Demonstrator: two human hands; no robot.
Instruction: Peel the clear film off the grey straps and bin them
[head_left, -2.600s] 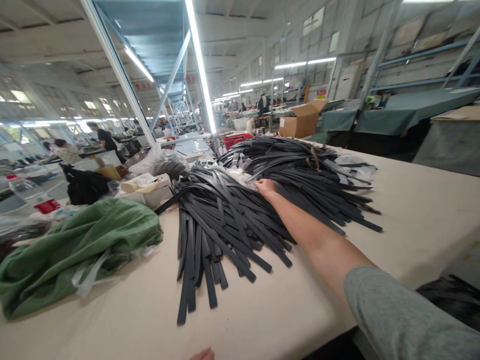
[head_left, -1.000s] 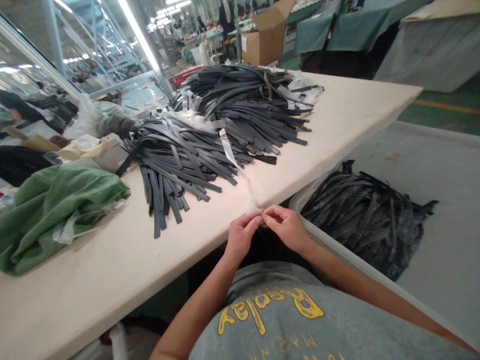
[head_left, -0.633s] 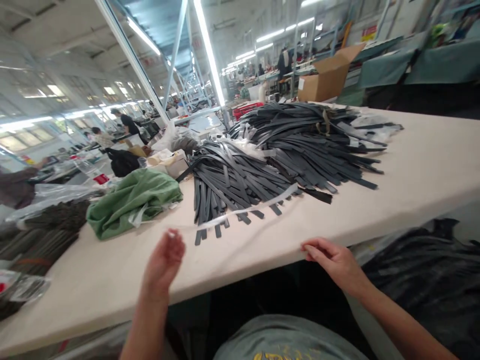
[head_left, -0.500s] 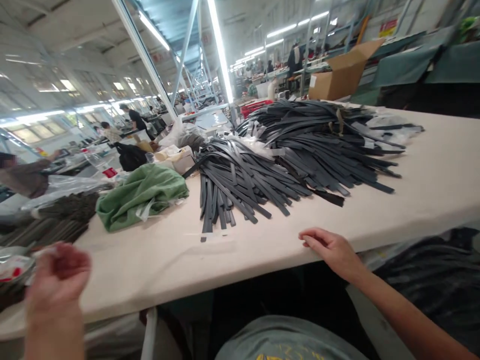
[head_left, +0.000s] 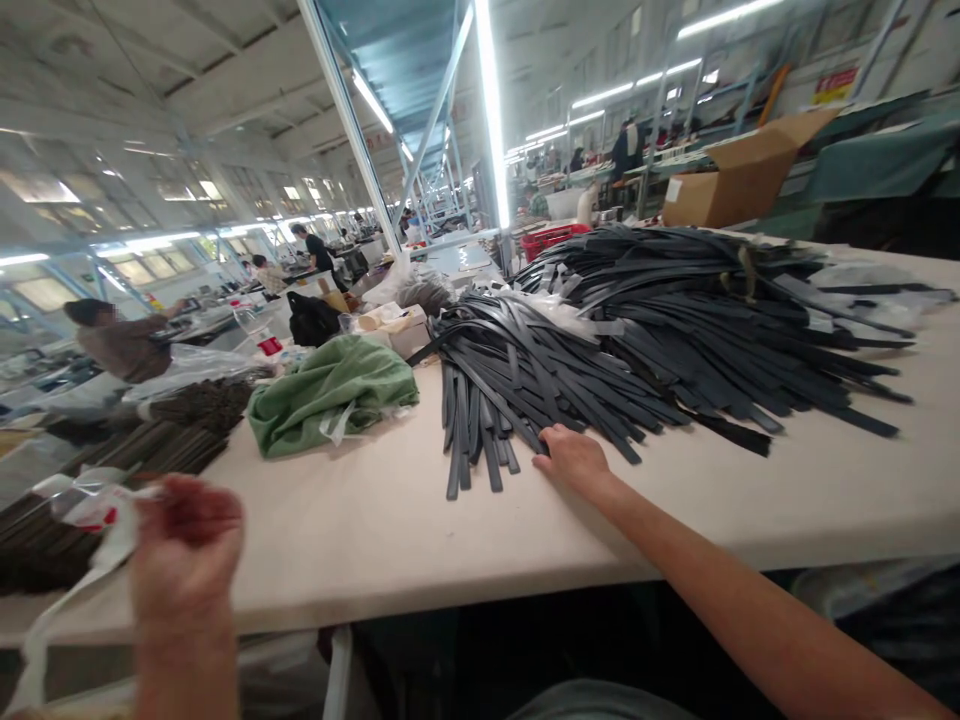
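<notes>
Grip of the right hand (head_left: 576,462) was narrow, its thumb and fingers drawn together at the end of one dark strap (head_left: 534,436); they touched it, but whether they had pinched it could not be told. Well apart, near the left edge, the left hand (head_left: 191,540), blurred, had its fingers curled on one white strip (head_left: 112,550), which trailed down past the edge of the worktop (head_left: 360,560). Two piles of dark straps, each too many to count, lay on that worktop: the near pile (head_left: 525,350), where the right hand was, and the far pile (head_left: 720,320), just beyond it and to the right. One mass of whitish plastic (head_left: 555,308) sat between the two piles. To the left of the near pile lay one green cloth (head_left: 337,390), crumpled; farther left, beyond the left hand, were at least two brownish bundles (head_left: 150,450), partly covered by clear plastic. Behind the cloth stood one black bag (head_left: 313,320). Behind the piles were one red crate (head_left: 555,240) and, to its right, one open cardboard box (head_left: 720,190). Three people showed at the left: one nearer in brown (head_left: 124,340), two farther back.
</notes>
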